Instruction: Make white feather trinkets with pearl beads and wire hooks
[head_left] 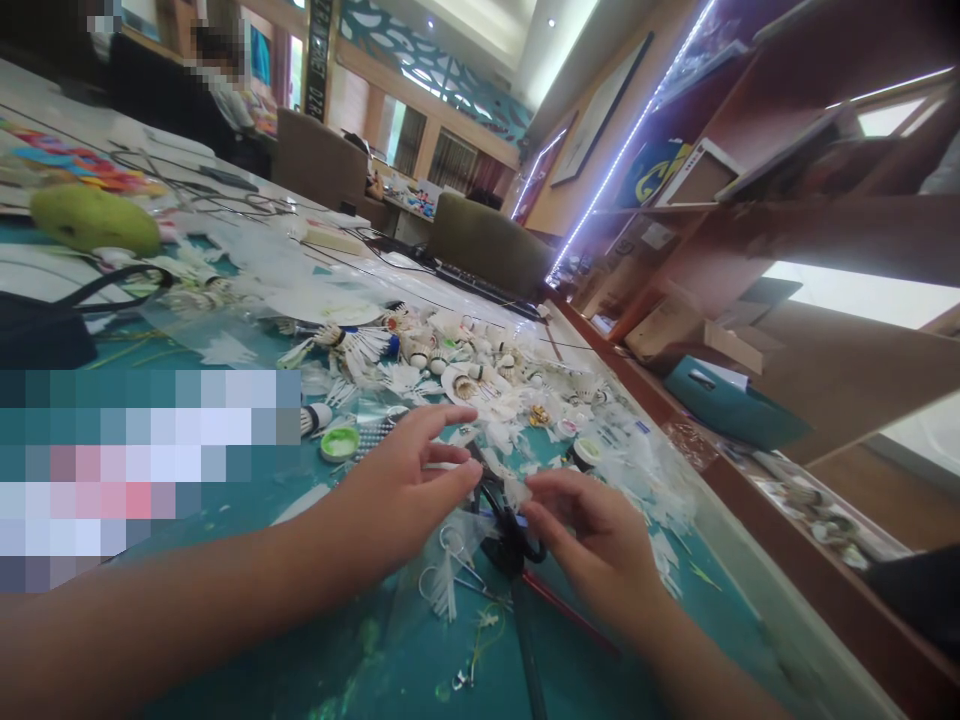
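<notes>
My right hand (600, 540) pinches a small whitish, translucent piece (516, 490) between thumb and fingertips. Across from it, my left hand (420, 465) has its fingers curved and apart, and nothing shows in its grasp. Between and below the hands is a black object with a long dark rod (527, 640); its kind is unclear. Silver scissors (469, 572) lie beside a white feather piece (444, 590), near a red stick (566, 608). An open pot of green paste (340, 443) stands left of my left hand.
Shuttlecocks (352, 345) and loose white feathers cover the green mat (360, 670) beyond my hands. A small white-topped jar (586, 453) is at the right. A yellow-green mango-like object (94, 220) lies far left. Shelves (825, 215) run along the right. A person (225, 90) sits behind.
</notes>
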